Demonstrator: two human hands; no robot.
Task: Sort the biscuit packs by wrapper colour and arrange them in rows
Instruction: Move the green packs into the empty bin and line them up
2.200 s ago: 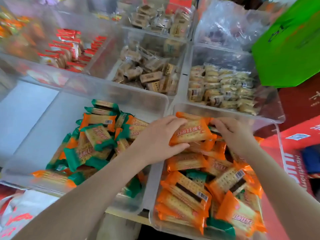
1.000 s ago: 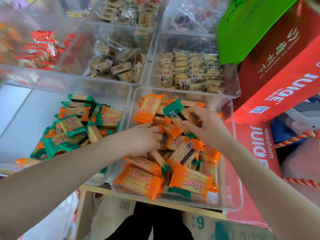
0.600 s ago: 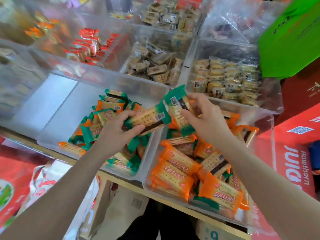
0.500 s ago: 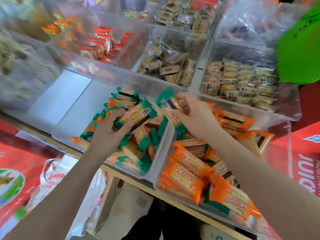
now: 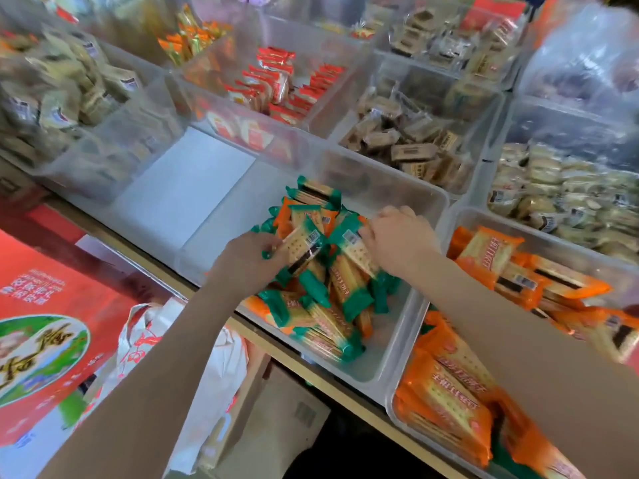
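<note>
your left hand [image 5: 249,257] pinches a green pack [image 5: 304,245] | right hand [image 5: 397,243] grips another [image 5: 352,248] | both packs slant over the left bin [image 5: 377,371], pile right below

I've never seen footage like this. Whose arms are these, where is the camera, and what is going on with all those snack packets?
There is no machine here: a person wears a wide-angle camera on the head, looking forward and down, so you see their own two bare arms. In front of them stand clear plastic bins of wrapped snacks. Both hands reach into the near middle bin, which holds a pile of mostly green-ended biscuit packs with a few orange ones mixed in. The left hand holds one green-ended pack, and the right hand holds another green pack beside it. The bin to the right is filled mostly with orange packs. The person is sorting packs by wrapper colour.
</note>
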